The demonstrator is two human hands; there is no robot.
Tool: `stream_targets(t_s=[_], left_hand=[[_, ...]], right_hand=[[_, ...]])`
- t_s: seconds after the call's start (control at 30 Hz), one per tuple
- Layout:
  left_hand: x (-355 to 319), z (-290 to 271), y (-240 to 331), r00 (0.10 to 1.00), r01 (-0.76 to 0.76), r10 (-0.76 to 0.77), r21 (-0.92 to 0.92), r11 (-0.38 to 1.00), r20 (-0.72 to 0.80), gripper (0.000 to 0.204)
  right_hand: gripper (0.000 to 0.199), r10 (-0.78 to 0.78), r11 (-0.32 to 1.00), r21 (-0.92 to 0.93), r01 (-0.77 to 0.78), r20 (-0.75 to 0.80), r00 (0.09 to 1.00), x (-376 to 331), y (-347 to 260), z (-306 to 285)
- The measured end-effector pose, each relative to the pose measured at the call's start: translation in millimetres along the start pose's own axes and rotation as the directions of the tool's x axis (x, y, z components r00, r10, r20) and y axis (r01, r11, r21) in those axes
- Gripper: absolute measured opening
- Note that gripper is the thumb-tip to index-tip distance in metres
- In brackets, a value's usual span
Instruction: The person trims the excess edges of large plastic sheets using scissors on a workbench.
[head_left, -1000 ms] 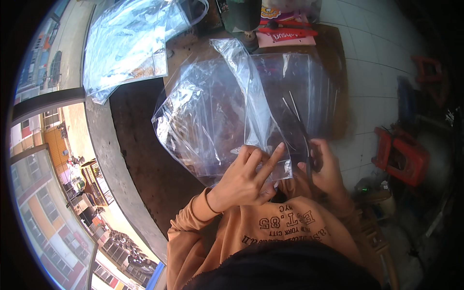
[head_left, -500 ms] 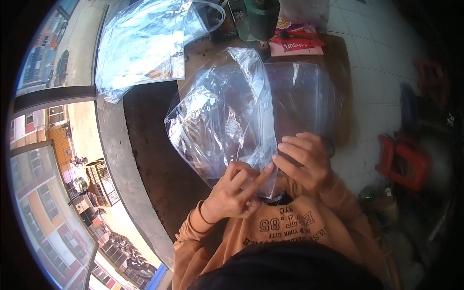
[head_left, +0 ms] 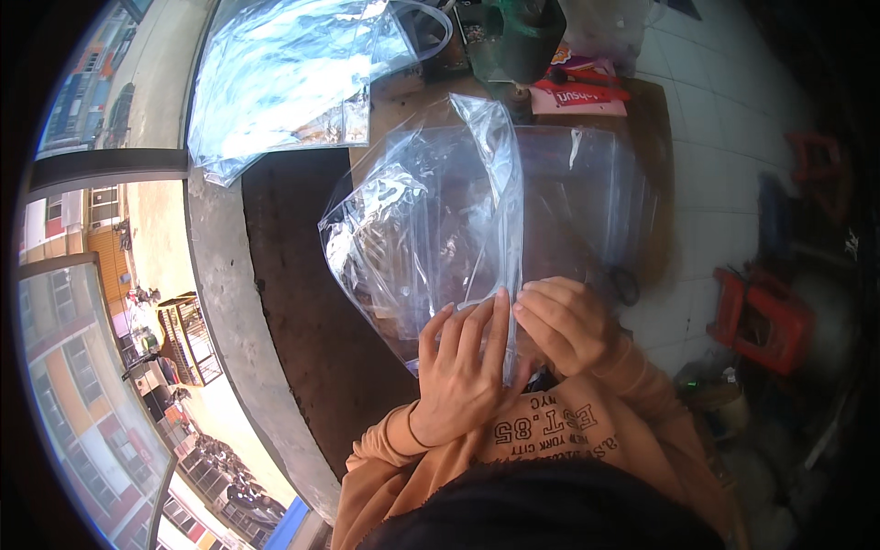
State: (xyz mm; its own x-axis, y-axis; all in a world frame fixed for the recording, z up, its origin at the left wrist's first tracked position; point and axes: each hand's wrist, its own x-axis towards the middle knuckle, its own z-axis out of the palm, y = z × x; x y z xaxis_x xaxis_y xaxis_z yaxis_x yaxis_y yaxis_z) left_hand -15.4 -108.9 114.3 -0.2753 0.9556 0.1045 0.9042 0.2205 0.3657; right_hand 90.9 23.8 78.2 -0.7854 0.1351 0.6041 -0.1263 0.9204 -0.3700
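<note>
A clear plastic bag [head_left: 412, 229] with a folded strip along its right side lies in front of me, creased and shiny. My left hand [head_left: 463, 353] rests on its near end, fingers stretched out and slightly apart, fingertips near the strip. On the right edge of that strip, my right hand [head_left: 568, 325] has its thumb and fingertips pinched together on the plastic. Beneath and to the right spreads more clear plastic sheeting [head_left: 582, 192] on the brown table [head_left: 653, 119]. The underside of the bag near my fingers is hidden.
A stack of clear plastic bags [head_left: 284, 92] lies at the far left. Beyond the table's far edge area stand a dark green machine part [head_left: 518, 41] and a pink-red packet [head_left: 582, 99]. A dark loop [head_left: 625, 286] lies right of my hand. Red stools [head_left: 761, 316] stand on the tiled floor.
My left hand has gone from curled fingers to fingers laid out over the plastic. My right hand has come slightly down and closed on the strip's edge. The view has shifted a little.
</note>
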Motion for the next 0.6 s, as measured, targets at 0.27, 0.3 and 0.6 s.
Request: stream_targets(t_s=[0.27,0.3,0.6], left_hand=[[2.3,3.1,-4.4,0.999,-0.043,0.044,-0.076,0.996,0.011,0.057],[2.7,1.5,-4.1,0.998,-0.063,0.064,-0.066,0.996,0.016,0.057],[-18.6,-12.8,-1.3,0.968,-0.241,0.248,-0.125,0.962,0.041,0.062]], right_hand=[[0.017,0.085,0.995,-0.048,-0.088,-0.074,0.994,-3.2,-3.6,9.6],[0.016,0.154,0.986,-0.040,-0.160,-0.114,0.981,-0.4,-3.4,10.5],[0.013,0.529,0.719,-0.211,-0.662,-0.451,0.719,23.6,101.8,-8.0]])
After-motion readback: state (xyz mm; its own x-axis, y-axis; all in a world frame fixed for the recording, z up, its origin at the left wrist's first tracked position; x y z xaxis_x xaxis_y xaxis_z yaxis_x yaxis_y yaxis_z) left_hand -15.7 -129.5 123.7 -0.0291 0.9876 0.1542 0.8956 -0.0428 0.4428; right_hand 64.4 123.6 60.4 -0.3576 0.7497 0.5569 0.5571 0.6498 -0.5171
